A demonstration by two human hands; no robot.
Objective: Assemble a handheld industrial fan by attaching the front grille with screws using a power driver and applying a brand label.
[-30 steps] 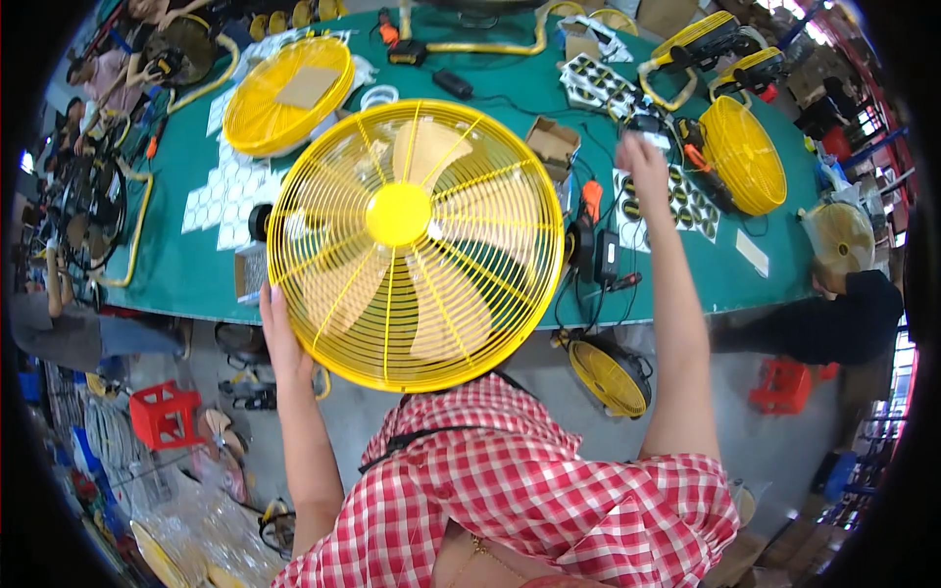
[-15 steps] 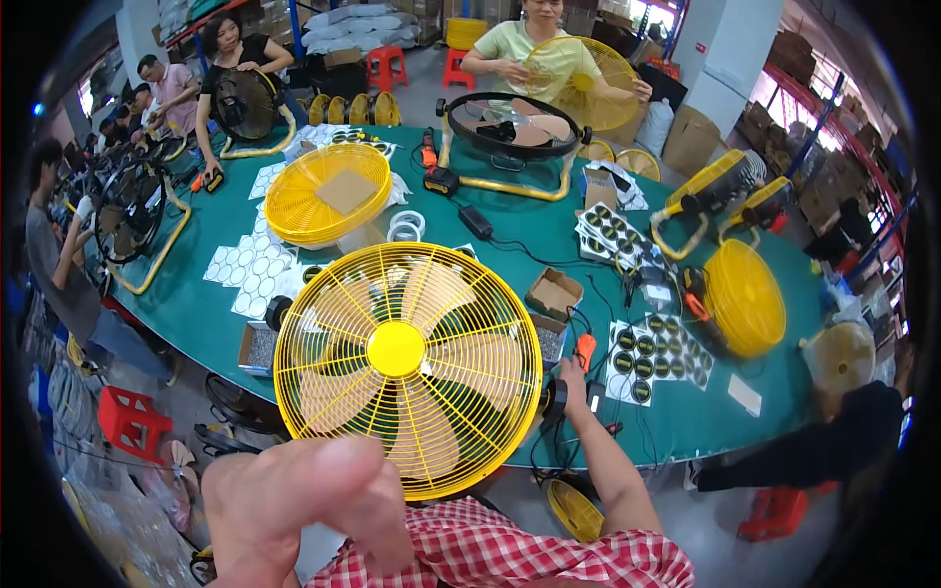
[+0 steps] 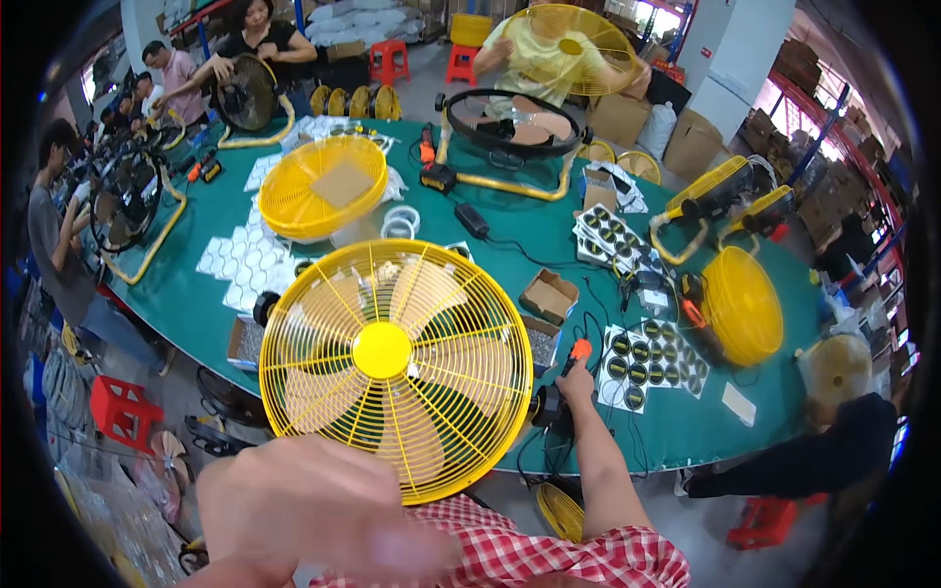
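Note:
In front of me stands a fan [image 3: 382,350] with a round yellow wire guard and pale blades behind it, tilted up at the table's near edge. My right hand [image 3: 576,380] reaches past the fan's right side and closes round an orange-and-black power drill [image 3: 581,349]; its lower part is hidden by the hand. Close to the camera, my left hand [image 3: 294,500] is blurred by motion in front of the guard's lower edge. Its fingers are too smeared to read, and nothing shows in it.
On the green table [image 3: 461,206] lie a stack of yellow guards [image 3: 323,211], sticker sheets [image 3: 647,358], an open cardboard box [image 3: 549,297] and cables. A black-rimmed fan [image 3: 512,122] stands opposite. Co-workers handle fans across and left. A red stool [image 3: 125,414] stands at lower left.
My right hand has moved forward and closed on the drill. My left hand has turned and shifted a little, now more blurred. The person opposite has raised a yellow guard.

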